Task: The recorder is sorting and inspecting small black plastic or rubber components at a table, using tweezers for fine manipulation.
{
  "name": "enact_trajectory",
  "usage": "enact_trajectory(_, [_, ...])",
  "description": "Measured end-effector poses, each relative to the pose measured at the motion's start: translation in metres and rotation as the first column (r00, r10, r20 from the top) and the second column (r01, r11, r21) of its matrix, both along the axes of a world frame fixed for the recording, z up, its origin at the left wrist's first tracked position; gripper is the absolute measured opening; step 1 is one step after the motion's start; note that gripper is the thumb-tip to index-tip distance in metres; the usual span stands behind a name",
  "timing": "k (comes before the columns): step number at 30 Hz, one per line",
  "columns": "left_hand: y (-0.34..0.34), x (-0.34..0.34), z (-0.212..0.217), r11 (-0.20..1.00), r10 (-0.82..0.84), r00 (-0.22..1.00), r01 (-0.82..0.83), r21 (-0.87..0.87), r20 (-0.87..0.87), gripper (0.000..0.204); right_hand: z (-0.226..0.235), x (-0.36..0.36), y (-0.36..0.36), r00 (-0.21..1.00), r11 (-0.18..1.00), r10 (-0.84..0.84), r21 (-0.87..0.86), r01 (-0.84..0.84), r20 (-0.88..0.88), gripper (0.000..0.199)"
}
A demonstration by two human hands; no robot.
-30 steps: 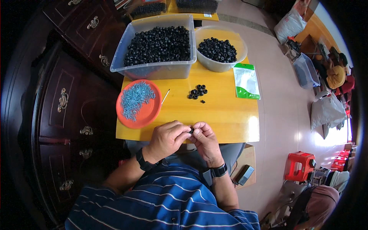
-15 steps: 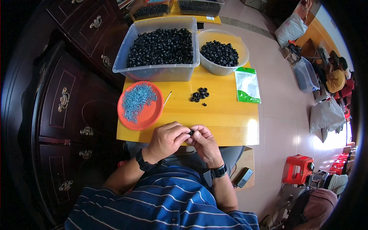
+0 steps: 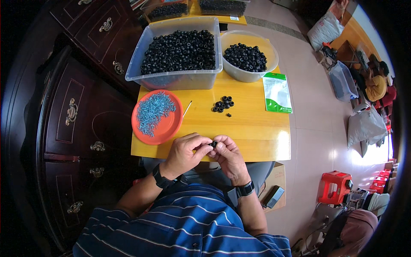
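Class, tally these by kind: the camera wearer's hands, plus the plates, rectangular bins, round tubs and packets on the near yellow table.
Left hand and right hand: 2
Orange-red plate: 1
Rectangular bin: 1
Round tub: 1
Green-and-white packet: 1
Total: 6

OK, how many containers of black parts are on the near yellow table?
2: the large rectangular bin toward the table's far side, and the round tub just to its right. I see no sign of others hidden there.

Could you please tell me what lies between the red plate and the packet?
The head view shows a thin stick, a few round black parts and a small dark piece.
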State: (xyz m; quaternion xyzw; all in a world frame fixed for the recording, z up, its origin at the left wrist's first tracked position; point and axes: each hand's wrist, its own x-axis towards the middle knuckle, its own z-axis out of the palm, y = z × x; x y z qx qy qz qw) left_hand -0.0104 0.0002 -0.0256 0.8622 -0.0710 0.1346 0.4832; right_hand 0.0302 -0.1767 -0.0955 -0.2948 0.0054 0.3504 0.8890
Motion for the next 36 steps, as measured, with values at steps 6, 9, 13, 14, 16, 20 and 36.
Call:
enact_trajectory(6, [-0.0006,0.0009,-0.0010,1.000,-0.009,1.000,0.009,-0.004,0.014,0.013,-0.0002,0.0009,-0.0017,1.000,1.000,0.009,0.020,-0.009,-0.017,0.017])
enact_trajectory(9, [-0.0013,0.0015,-0.0015,1.000,-0.007,1.000,0.007,-0.018,0.026,0.014,-0.0004,0.0023,-0.0015,0.999,0.999,0.012,0.036,-0.010,-0.037,0.017])
enact_trajectory(13, [-0.0019,0.0046,0.0028,0.999,0.007,1.000,-0.005,-0.039,0.026,0.015,0.0014,0.0056,-0.0011,0.998,0.997,0.006,0.083,-0.001,-0.061,0.017])
enact_trajectory(14, [-0.0020,0.0045,0.0042,0.999,0.007,1.000,-0.006,-0.043,0.026,0.013,0.0010,0.0052,-0.0015,0.998,0.997,0.008,0.083,-0.003,-0.065,0.017])
enact_trajectory(16, [-0.0020,0.0046,0.0034,0.999,0.008,1.000,-0.007,-0.047,0.025,0.012,-0.0005,0.0058,-0.0024,0.997,0.997,0.013,0.075,-0.008,-0.071,0.017])
enact_trajectory(20, [0.0002,0.0020,0.0002,1.000,0.009,1.000,-0.009,-0.024,0.006,0.012,-0.0003,0.0037,-0.0021,0.998,0.995,0.013,0.095,-0.006,-0.068,0.017])
enact_trajectory(36, [-0.0010,0.0012,0.0025,0.998,-0.006,0.998,0.002,0.061,0.060,0.014,-0.0017,0.0020,-0.0010,1.000,0.998,0.009,0.060,-0.008,-0.017,0.015])
